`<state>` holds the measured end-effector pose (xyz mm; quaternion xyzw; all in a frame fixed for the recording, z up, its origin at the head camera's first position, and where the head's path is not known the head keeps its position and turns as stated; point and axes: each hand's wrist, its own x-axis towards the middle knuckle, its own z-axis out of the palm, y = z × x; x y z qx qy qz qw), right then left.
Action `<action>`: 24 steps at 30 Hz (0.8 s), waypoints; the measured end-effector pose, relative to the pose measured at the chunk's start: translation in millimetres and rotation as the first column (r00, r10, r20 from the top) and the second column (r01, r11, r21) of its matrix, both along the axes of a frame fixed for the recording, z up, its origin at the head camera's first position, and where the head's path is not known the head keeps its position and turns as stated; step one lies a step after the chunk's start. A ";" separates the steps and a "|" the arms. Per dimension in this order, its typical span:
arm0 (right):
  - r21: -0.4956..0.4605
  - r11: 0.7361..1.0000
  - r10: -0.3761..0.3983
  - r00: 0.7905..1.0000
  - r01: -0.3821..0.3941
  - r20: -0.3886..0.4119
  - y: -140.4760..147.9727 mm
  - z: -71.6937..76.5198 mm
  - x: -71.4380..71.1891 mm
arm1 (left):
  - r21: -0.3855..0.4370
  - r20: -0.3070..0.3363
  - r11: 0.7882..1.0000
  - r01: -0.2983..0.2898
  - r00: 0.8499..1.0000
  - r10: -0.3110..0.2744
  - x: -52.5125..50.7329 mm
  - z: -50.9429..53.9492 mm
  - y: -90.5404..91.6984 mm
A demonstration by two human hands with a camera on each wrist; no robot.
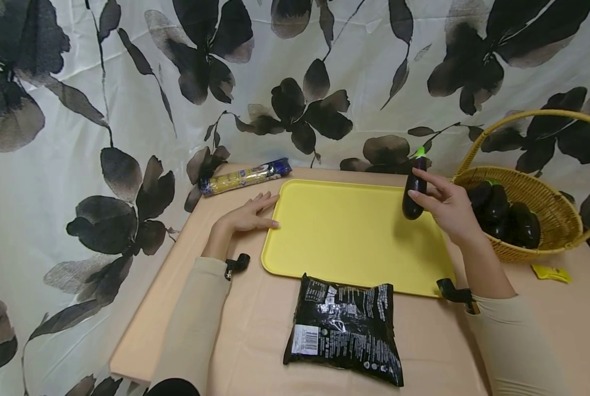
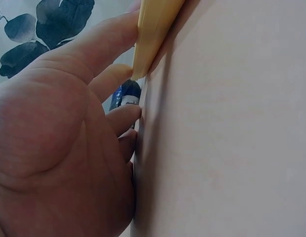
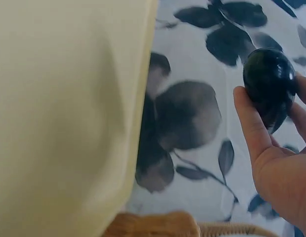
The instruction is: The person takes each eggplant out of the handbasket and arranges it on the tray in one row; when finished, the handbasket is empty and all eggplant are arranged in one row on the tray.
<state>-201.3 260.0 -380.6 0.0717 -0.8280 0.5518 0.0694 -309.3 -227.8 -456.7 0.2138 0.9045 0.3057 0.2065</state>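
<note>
My right hand (image 1: 451,212) pinches a dark eggplant (image 1: 415,190) with a green tip, held above the right end of the yellow tray (image 1: 344,236). In the right wrist view the eggplant (image 3: 269,86) is seen end-on between the thumb and fingers of that hand (image 3: 281,168), with the pale tray (image 3: 59,98) at left. My left hand (image 1: 245,216) lies at the tray's left edge, fingers extended. From the left wrist view, the fingers of the left hand (image 2: 59,133) touch the tray's rim (image 2: 153,34). Several more eggplants (image 1: 495,212) lie in the wicker basket (image 1: 557,214).
A black printed packet (image 1: 344,330) lies in front of the tray, slightly touching its near edge. Behind the tray's left corner is a long blue and yellow package (image 1: 245,177). A small yellow wrapper (image 1: 551,273) is near the basket, whose tall handle (image 1: 547,113) arches above it.
</note>
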 end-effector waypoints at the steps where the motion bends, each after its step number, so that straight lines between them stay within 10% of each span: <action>1: 0.006 1.000 0.016 1.000 -0.016 0.016 -4.1 -1.7 -0.9 | -0.001 -0.002 1.000 0.000 1.000 0.000 -0.1 -0.2 -0.1; 24: 0.209 0.913 0.311 0.928 -0.351 0.205 -73.6 -13.3 -50.0 | -0.008 -0.008 1.000 0.011 1.000 -0.011 -1.4 -1.8 -1.1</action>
